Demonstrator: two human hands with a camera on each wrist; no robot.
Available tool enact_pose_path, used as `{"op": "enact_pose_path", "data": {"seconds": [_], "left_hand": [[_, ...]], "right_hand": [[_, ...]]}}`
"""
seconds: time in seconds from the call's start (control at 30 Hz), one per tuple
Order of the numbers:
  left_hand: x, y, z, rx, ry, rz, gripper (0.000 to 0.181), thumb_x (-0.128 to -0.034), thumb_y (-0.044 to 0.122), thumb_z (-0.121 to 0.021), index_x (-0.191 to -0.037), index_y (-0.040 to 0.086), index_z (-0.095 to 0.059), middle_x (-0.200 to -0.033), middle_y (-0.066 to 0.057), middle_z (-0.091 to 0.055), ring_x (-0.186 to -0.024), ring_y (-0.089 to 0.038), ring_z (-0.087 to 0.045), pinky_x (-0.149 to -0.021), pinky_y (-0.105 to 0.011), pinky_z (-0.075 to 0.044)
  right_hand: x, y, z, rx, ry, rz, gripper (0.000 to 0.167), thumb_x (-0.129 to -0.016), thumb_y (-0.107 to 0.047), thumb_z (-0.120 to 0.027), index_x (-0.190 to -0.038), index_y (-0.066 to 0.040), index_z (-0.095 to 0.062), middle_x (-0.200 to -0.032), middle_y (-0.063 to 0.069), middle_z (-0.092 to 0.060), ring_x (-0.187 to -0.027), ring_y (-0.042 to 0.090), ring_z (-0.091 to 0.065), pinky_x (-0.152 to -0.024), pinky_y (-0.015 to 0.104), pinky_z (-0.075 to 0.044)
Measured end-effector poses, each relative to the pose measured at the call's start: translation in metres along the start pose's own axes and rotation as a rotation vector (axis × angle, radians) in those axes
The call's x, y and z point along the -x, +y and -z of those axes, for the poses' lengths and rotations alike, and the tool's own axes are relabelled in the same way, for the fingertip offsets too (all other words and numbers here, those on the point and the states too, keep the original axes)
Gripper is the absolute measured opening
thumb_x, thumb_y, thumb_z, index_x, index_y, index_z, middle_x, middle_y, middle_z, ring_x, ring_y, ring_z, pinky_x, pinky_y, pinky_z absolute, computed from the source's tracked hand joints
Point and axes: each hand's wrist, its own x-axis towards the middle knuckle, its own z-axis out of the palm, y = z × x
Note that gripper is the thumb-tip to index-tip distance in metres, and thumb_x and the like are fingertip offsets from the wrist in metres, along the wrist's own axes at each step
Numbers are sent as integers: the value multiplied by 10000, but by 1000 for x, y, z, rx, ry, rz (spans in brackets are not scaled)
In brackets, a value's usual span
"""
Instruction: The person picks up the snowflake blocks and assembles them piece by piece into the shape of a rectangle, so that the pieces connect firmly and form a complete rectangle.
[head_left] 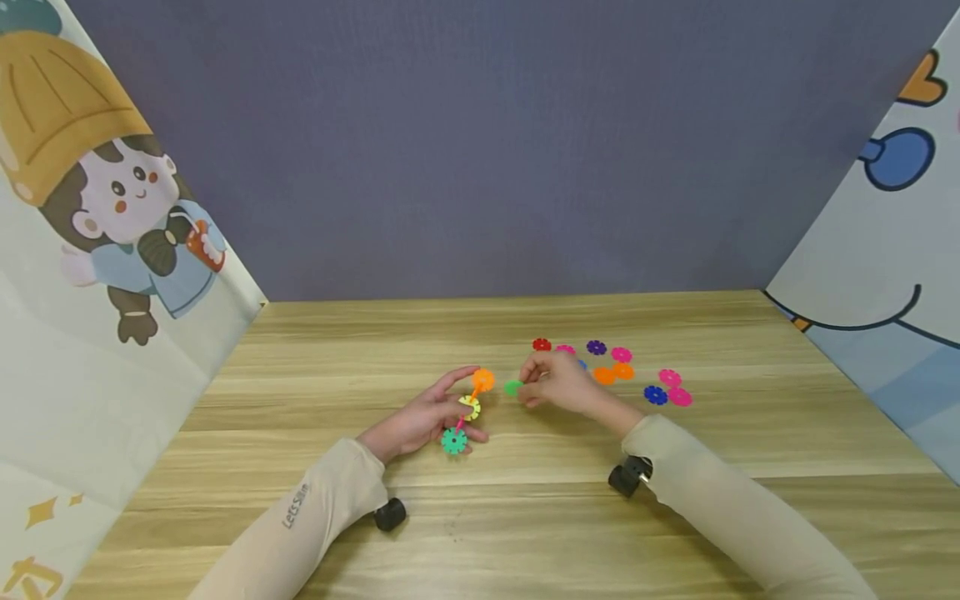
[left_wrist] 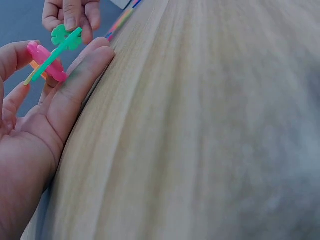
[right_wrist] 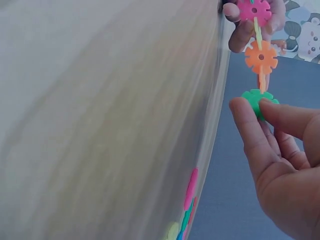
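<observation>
My left hand [head_left: 423,421] holds a chain of interlocking notched plastic discs. In the head view a teal disc [head_left: 453,441] forms its near end, a yellow disc [head_left: 470,407] its middle and an orange disc [head_left: 483,380] its far end. A pink disc [left_wrist: 47,61] shows in the left wrist view between thumb and fingers. My right hand [head_left: 558,383] pinches a single green disc [right_wrist: 256,101] between thumb and index finger. In the head view a small gap separates this disc from the chain's orange end. Fingers partly cover the chain.
Loose discs lie on the wooden table [head_left: 525,517] behind and right of my right hand, among them a red disc [head_left: 542,344], a purple disc [head_left: 596,347] and a blue disc [head_left: 656,395]. A grey-blue panel [head_left: 510,167] stands at the table's back edge.
</observation>
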Motion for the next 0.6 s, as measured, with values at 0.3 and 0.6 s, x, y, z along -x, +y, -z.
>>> {"op": "enact_pose_path", "data": {"seconds": [0.3, 0.6], "left_hand": [[1, 0, 1, -3, 7, 1, 712, -1012, -8, -461, -1597, 225, -129, -1018, -128, -577, -905, -238, -723, -737, -375, -613], [1, 0, 0, -28, 12, 16, 698, -1028, 5, -456, -1599, 234, -126, -1104, -151, -533, -951, -232, -713, -733, -370, -614]], "right_hand": [[-4, -4, -9, 30, 2, 18, 99, -847, 103, -702, -890, 74, -617, -816, 136, -614, -709, 251, -701, -670, 363, -621], [-6, -8, -15, 59, 10, 68, 98, -841, 104, -708, -883, 77, -624, -787, 129, -625, -681, 265, -702, -646, 364, -621]]}}
